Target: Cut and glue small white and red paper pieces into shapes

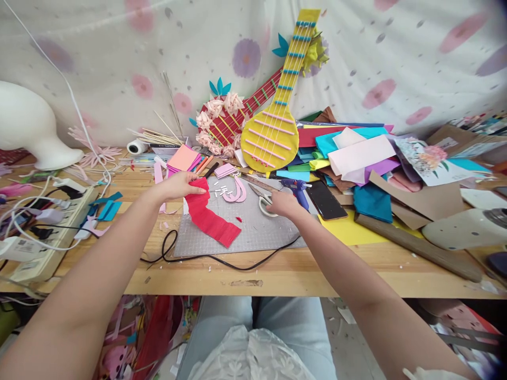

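Note:
My left hand (pixel 179 188) pinches one end of a strip of red crepe paper (pixel 212 221), which runs down to the right across the grey cutting mat (pixel 253 237). At the scissors (pixel 266 207), my right hand (pixel 284 203) has its fingers closed on the handles; the blades point up and left, low over the mat. Beyond the scissors lies a ruler (pixel 259 182). A blue glue gun (pixel 300 191) rests just past my right hand. Between my hands are curved pink paper pieces (pixel 236 191), small white bits (pixel 222 190) and a red scrap (pixel 238 219).
Two handmade paper lutes, one yellow (pixel 270 138) and one red (pixel 227 126), lean at the back. Right are a black phone (pixel 325 199) and piled coloured paper (pixel 362 155). A black cord (pixel 237 268) crosses the front; a power strip (pixel 55 232) is left.

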Demonstrator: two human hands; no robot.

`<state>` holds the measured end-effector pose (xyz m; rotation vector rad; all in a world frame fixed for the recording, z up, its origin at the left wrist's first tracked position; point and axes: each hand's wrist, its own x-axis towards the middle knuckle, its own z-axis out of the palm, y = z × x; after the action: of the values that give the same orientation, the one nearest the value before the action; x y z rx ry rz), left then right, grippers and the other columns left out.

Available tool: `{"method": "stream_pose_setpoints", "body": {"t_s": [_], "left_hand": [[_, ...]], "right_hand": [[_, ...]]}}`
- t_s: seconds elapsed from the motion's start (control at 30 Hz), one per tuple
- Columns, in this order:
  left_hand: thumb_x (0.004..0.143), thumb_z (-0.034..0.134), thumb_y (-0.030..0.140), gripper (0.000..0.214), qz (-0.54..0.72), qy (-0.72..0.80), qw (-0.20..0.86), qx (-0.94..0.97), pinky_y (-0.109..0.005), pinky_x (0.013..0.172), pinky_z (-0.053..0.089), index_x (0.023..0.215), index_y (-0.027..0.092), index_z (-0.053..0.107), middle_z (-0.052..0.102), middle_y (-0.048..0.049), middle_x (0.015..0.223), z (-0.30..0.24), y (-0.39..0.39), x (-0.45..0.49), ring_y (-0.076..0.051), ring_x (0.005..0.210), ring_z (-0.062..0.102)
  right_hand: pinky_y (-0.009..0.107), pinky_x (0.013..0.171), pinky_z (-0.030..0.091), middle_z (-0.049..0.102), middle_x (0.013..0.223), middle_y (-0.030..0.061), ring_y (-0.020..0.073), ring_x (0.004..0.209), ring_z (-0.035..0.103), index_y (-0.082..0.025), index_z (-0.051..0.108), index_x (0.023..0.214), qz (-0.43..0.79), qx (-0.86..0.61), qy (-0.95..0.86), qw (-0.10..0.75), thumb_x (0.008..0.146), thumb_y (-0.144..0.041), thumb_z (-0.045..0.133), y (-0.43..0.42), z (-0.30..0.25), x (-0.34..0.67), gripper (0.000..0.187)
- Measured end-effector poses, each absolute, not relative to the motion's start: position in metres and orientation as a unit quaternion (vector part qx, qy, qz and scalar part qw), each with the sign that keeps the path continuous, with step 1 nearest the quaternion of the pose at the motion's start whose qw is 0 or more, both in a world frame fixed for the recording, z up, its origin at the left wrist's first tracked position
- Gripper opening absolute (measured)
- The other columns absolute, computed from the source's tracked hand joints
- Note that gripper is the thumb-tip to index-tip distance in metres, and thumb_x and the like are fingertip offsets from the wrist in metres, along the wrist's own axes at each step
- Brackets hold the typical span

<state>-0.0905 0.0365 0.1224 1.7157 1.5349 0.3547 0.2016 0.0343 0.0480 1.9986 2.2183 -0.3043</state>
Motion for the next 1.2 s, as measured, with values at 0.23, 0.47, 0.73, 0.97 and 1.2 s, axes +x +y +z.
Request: {"method": "stream_pose_setpoints", "body": {"t_s": [0.23, 0.47, 0.73, 0.97, 1.2], "left_hand": [[0.050, 0.074, 0.037, 0.032, 0.174, 0.613, 0.407, 0.654, -0.026, 0.066, 0.047, 0.073, 0.017, 0.067, 0.066, -0.0011, 0.073, 0.124, 0.042, -0.087, -0.018, 0.074, 0.060], [0.051, 0.072, 0.041, 0.039, 0.164, 0.585, 0.369, 0.704, -0.024, 0.070, 0.045, 0.083, 0.019, 0.067, 0.066, -0.0007, 0.083, 0.129, 0.045, -0.083, -0.019, 0.083, 0.059], [0.060, 0.065, 0.044, 0.034, 0.118, 0.541, 0.386, 0.737, -0.025, 0.071, 0.043, 0.084, 0.019, 0.065, 0.064, -0.0013, 0.084, 0.138, 0.045, -0.083, -0.018, 0.083, 0.056], [0.059, 0.065, 0.041, 0.031, 0.116, 0.542, 0.362, 0.750, -0.022, 0.068, 0.042, 0.083, 0.021, 0.066, 0.064, 0.0001, 0.087, 0.137, 0.048, -0.080, -0.017, 0.082, 0.055], [0.056, 0.069, 0.035, 0.028, 0.141, 0.564, 0.381, 0.719, -0.023, 0.068, 0.043, 0.078, 0.019, 0.067, 0.064, -0.0005, 0.079, 0.139, 0.045, -0.075, -0.017, 0.079, 0.056]], "right_hand": [[0.024, 0.056, 0.034, 0.061, 0.081, 0.0017, 0.0155, 0.069, 0.053, -0.019, 0.051, 0.087, -0.255, 0.575, 0.767, -0.125, 0.063, -0.034, 0.060, 0.034, 0.056, 0.219, 0.030], [0.027, 0.068, 0.033, 0.058, 0.091, 0.0077, 0.0206, 0.084, 0.052, -0.017, 0.053, 0.091, -0.155, 0.433, 0.881, -0.113, 0.061, -0.063, 0.059, 0.036, 0.074, 0.199, 0.055], [0.027, 0.068, 0.030, 0.060, 0.090, 0.0059, 0.0215, 0.082, 0.053, -0.021, 0.056, 0.090, -0.167, 0.365, 0.915, 0.021, 0.065, -0.067, 0.052, 0.054, 0.100, 0.182, 0.052], [0.026, 0.060, 0.032, 0.061, 0.090, 0.0042, 0.0209, 0.078, 0.054, -0.026, 0.058, 0.092, -0.223, 0.394, 0.890, 0.047, 0.060, -0.064, 0.060, 0.061, 0.120, 0.163, 0.050], [0.025, 0.056, 0.029, 0.058, 0.070, -0.0008, 0.0139, 0.064, 0.049, -0.023, 0.060, 0.076, -0.271, 0.372, 0.887, 0.042, 0.059, -0.060, 0.062, 0.064, 0.123, 0.155, 0.041]]}}
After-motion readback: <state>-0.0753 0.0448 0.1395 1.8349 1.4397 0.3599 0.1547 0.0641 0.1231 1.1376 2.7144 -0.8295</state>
